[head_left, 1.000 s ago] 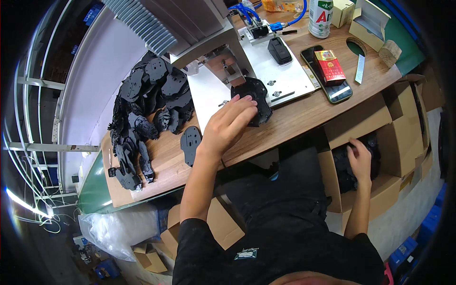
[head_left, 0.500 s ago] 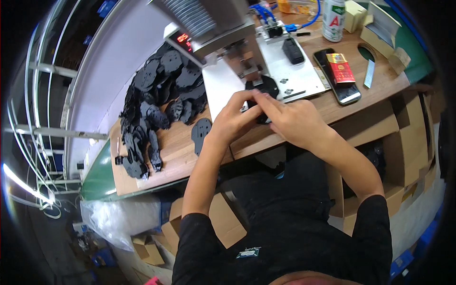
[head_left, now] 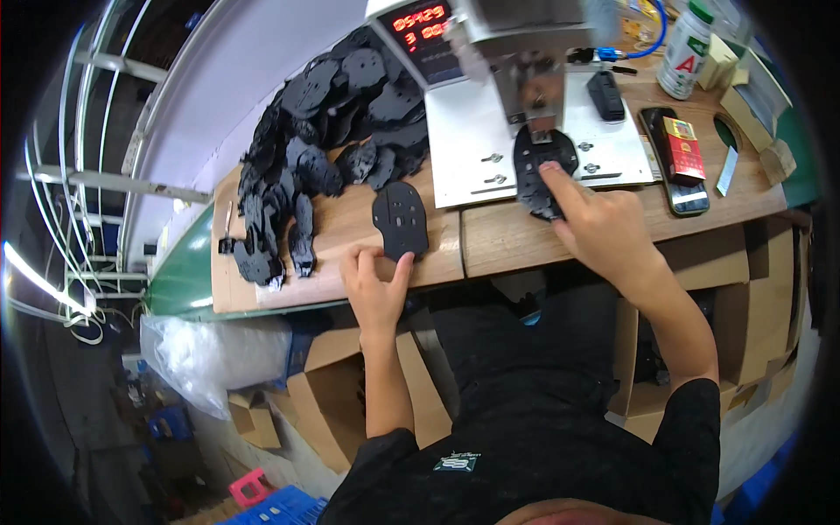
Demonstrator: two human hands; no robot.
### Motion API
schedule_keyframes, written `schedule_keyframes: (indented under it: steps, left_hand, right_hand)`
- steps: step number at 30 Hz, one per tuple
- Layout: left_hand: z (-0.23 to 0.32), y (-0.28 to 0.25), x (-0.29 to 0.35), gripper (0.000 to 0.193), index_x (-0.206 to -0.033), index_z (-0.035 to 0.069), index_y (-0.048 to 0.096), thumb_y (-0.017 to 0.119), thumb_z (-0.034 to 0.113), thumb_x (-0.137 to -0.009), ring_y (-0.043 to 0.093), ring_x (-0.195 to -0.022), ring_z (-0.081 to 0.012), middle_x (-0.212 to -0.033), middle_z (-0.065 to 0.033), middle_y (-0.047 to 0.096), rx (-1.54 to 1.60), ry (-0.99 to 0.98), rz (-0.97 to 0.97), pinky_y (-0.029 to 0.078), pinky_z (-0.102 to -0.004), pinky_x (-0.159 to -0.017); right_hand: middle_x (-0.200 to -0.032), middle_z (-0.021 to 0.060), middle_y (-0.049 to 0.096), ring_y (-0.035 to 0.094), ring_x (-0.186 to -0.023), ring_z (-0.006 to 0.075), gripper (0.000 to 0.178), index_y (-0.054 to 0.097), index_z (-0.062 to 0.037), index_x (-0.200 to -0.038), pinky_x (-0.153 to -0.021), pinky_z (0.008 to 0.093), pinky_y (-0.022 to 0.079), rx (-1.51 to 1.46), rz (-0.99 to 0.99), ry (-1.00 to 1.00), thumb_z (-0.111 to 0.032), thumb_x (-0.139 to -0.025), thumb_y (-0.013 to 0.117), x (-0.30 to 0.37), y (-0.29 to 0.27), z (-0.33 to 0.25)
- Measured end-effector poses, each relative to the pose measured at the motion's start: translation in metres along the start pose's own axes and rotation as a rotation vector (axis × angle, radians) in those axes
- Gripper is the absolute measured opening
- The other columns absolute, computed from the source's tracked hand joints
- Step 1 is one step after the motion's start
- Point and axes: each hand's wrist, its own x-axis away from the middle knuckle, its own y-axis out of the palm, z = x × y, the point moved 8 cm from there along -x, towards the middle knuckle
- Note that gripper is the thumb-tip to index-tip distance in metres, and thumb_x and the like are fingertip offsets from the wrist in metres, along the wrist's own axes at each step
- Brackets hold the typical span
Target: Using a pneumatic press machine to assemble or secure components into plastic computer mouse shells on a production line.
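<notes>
A flat, rounded black plate [head_left: 542, 166] lies under the head of a bench press [head_left: 538, 83] on its white base. My right hand [head_left: 612, 232] holds this plate at its near edge, index finger on top and thumb by the rim; the other fingers curl in. To the left, a second black plate [head_left: 402, 219] with small slots rests on the wooden table. At that one's near edge, my left hand [head_left: 374, 284] pinches it with thumb and fingertips. The undersides of both plates are hidden.
A heap of similar black plates [head_left: 306, 131] covers the table's back left. Right of the press lie a phone [head_left: 687, 197] and a red box [head_left: 684, 150], with a white bottle [head_left: 684, 57] behind. Cardboard boxes [head_left: 328, 411] stand below the table edge [head_left: 446, 271].
My hands have parted: the left moved from the press to the loose plate and took its edge, while the right stayed at the plate under the press. The view shifted, showing the table further right.
</notes>
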Motion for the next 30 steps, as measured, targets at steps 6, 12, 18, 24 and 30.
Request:
schedule_keyframes:
  steps: [6,12,18,24,30]
  left_hand:
    - [0.01,-0.023,-0.01,0.029,-0.082,0.003,0.049,0.074,-0.007,-0.07,0.064,-0.097,-0.0368,-0.096,-0.0157,0.063,0.234,0.129,0.121,0.05,-0.0441,-0.086]
    - [0.031,-0.002,-0.004,0.061,-0.123,0.006,0.064,0.087,0.025,-0.07,0.061,-0.1,-0.033,-0.109,-0.0114,0.065,0.138,0.396,-0.264,0.048,-0.0462,-0.093]
    - [0.036,0.01,0.005,0.083,-0.14,0.003,0.052,0.087,0.033,-0.071,0.048,-0.136,-0.0355,-0.147,-0.0162,0.05,0.131,0.42,-0.289,0.038,-0.0506,-0.113]
    - [0.021,0.0,0.032,0.041,-0.116,0.001,0.069,0.077,0.005,-0.076,0.062,-0.121,-0.0331,-0.128,-0.0153,0.066,0.192,0.586,-0.347,0.049,-0.0473,-0.104]
    - [0.078,-0.025,-0.006,0.028,-0.099,-0.002,0.072,0.07,-0.008,-0.071,0.072,-0.1,-0.0335,-0.108,-0.0166,0.072,0.391,0.719,-0.021,0.059,-0.0418,-0.09]
  right_hand:
    - [-0.121,0.0124,0.071,0.072,-0.071,0.0224,0.062,0.058,-0.0037,-0.131,-0.059,0.0315,0.055,-0.015,-0.049,0.036,-0.017,-0.074,0.079,0.002,0.004,0.005]
    - [-0.119,0.0117,0.072,0.072,-0.07,0.0223,0.062,0.059,-0.0048,-0.13,-0.058,0.0316,0.054,0.016,-0.066,0.054,-0.017,-0.074,0.079,0.001,0.006,0.006]
    - [-0.117,0.0113,0.072,0.072,-0.068,0.0223,0.06,0.059,-0.0059,-0.129,-0.057,0.0316,0.055,0.031,-0.019,0.04,-0.018,-0.074,0.079,0.002,-0.001,0.005]
    - [-0.121,0.0099,0.071,0.072,-0.067,0.0204,0.059,0.06,-0.0062,-0.127,-0.056,0.0308,0.055,0.055,-0.003,-0.004,-0.02,-0.074,0.081,0.003,0.007,0.003]
    - [-0.12,0.0089,0.072,0.073,-0.069,0.0212,0.048,0.064,-0.0074,-0.118,-0.057,0.0315,0.055,0.042,0.005,0.023,-0.02,-0.075,0.081,-0.003,-0.001,0.004]
